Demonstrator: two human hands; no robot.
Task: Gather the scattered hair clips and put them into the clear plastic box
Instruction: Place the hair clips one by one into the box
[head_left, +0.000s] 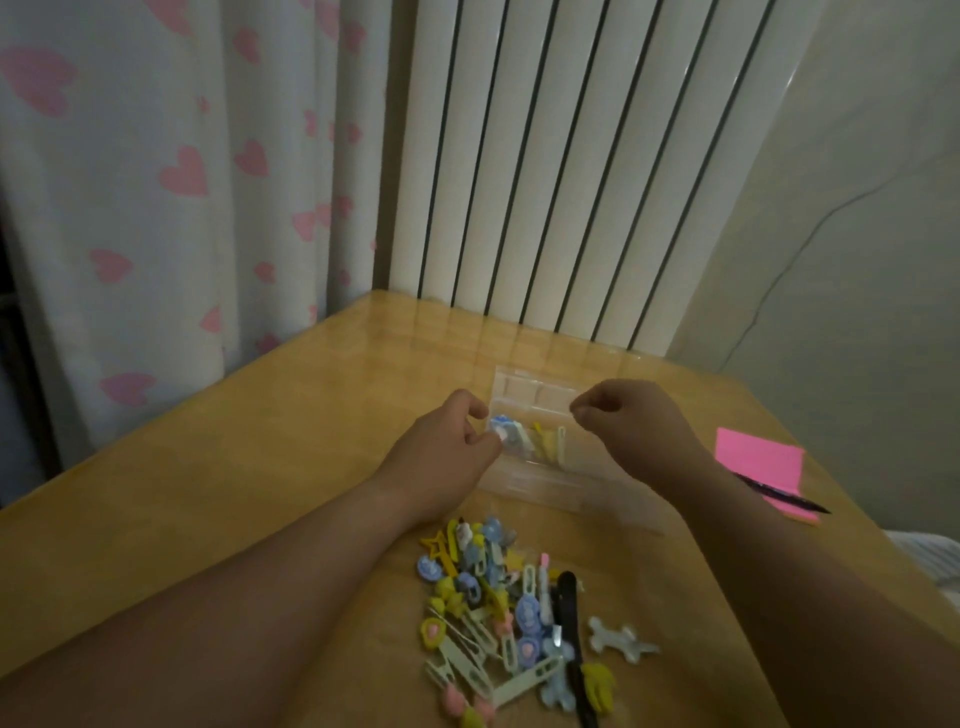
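Note:
A clear plastic box (530, 392) lies open on the wooden table, with a few blue, white and yellow clips (540, 441) inside it. My left hand (447, 441) rests at the box's left edge, its fingertips pinched on a blue-and-white hair clip (503, 430) over the box. My right hand (623, 415) hovers over the box's right side, fingers curled shut with nothing visible in them. A heap of several colourful hair clips (509, 613) lies on the table nearer to me, between my forearms.
A pink sticky-note pad (758, 462) with a dark pen (795, 500) across it sits at the right of the wooden table (260, 467). A white radiator (545, 156) and a heart-patterned curtain (156, 208) stand behind the table.

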